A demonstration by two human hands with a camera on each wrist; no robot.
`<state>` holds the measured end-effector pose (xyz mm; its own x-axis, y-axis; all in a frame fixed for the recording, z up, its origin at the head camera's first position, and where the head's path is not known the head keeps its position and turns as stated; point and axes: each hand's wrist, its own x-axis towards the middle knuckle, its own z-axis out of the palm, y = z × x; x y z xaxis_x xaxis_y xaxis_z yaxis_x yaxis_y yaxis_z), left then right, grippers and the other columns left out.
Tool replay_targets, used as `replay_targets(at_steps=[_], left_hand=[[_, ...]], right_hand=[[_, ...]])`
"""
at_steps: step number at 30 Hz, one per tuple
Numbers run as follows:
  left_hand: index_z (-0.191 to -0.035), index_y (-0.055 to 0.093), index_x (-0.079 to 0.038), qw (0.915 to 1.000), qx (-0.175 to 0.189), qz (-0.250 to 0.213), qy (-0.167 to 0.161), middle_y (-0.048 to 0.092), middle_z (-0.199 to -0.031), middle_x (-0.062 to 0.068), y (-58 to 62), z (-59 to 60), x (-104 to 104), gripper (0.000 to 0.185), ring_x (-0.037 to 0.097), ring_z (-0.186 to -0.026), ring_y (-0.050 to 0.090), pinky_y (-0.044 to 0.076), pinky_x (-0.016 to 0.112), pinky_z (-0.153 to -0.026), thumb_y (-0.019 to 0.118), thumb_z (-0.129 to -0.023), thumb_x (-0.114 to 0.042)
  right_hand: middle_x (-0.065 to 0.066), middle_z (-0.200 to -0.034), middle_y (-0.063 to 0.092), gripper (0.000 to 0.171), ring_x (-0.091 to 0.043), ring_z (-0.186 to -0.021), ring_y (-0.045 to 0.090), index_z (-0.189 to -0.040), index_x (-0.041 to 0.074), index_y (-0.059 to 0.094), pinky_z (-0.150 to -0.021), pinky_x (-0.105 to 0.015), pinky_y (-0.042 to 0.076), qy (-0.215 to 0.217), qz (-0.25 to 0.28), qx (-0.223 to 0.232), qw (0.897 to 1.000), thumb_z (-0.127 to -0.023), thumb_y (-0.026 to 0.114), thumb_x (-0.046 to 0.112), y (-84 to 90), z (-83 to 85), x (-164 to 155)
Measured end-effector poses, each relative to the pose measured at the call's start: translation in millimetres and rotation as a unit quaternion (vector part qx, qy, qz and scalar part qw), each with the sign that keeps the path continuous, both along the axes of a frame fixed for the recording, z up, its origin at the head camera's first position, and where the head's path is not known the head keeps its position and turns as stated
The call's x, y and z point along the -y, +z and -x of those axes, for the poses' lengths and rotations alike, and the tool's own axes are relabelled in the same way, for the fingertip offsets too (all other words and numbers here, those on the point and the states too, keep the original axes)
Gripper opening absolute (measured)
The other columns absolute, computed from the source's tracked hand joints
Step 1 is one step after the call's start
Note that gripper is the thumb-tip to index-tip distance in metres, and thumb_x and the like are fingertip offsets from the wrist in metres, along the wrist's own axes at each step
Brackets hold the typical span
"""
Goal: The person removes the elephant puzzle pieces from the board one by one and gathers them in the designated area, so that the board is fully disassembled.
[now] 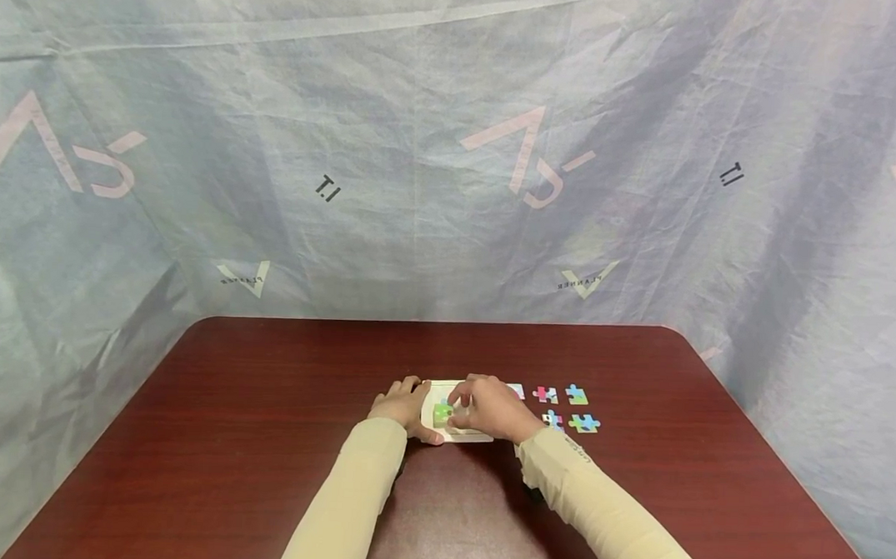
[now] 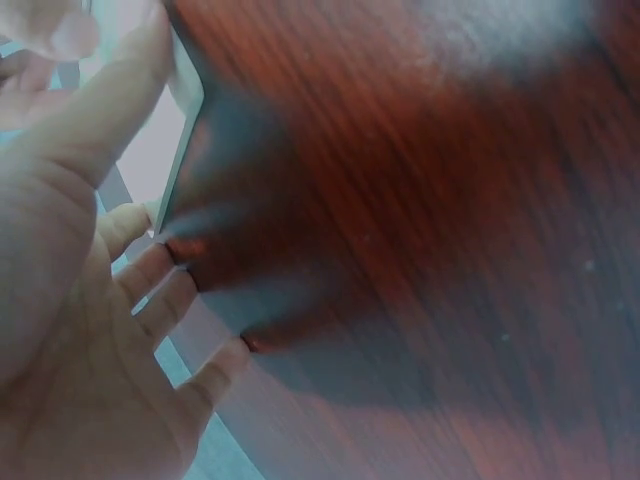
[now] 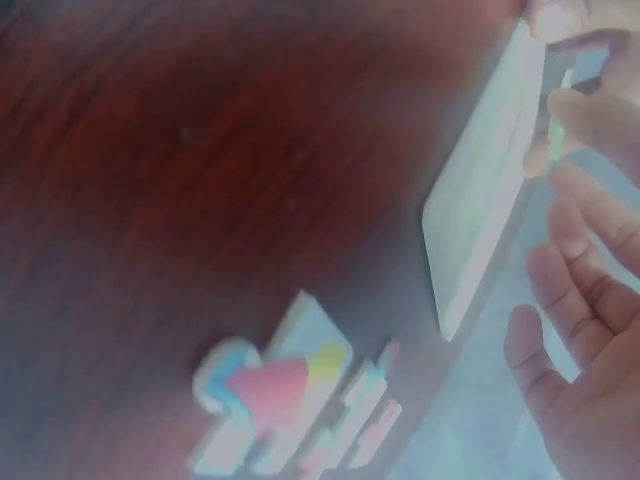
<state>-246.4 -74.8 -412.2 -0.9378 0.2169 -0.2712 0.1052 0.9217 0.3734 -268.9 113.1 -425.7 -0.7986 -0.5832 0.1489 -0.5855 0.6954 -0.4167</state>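
A pale puzzle tray lies on the table between my hands, its right part covered by the right hand. My left hand rests at the tray's left side, with the thumb along the near edge and the other fingers extended. In the left wrist view the tray has a fingertip at its corner. With thumb and fingertips, my right hand pinches a green puzzle piece over the tray's left part. Seen edge-on, the green piece is a thin strip between the fingers in the right wrist view.
Several loose puzzle pieces lie right of the tray, among them a pink-and-white piece, a blue-and-green piece and another blue-and-green piece. The dark red wooden table ends at a hanging grey cloth.
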Motion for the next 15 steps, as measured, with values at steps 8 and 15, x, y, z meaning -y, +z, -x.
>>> replay_targets(at_steps=[8,15], left_hand=[[-0.158,0.035,-0.005,1.0000,-0.006,-0.003,-0.004,0.032,-0.159,0.018,-1.5,0.5,1,0.098,0.035,-0.147,0.031,0.033,0.054,-0.113,0.086,-0.082,-0.041],[-0.157,0.036,-0.005,0.9999,-0.010,0.000,-0.002,0.033,-0.159,0.018,-1.3,1.3,0,0.098,0.036,-0.146,0.032,0.033,0.055,-0.112,0.086,-0.082,-0.041]], right_hand=[[0.004,-0.087,0.062,0.021,-0.008,-0.067,0.054,-0.101,0.016,0.079,-0.061,-0.029,0.047,0.001,0.009,0.019,1.000,-0.083,0.085,0.025,5.1,0.3,-13],[0.003,-0.087,0.062,0.022,-0.008,-0.069,0.055,-0.102,0.017,0.078,-0.062,-0.028,0.047,0.009,0.006,0.020,1.000,-0.084,0.085,0.026,11.8,-3.5,-28]])
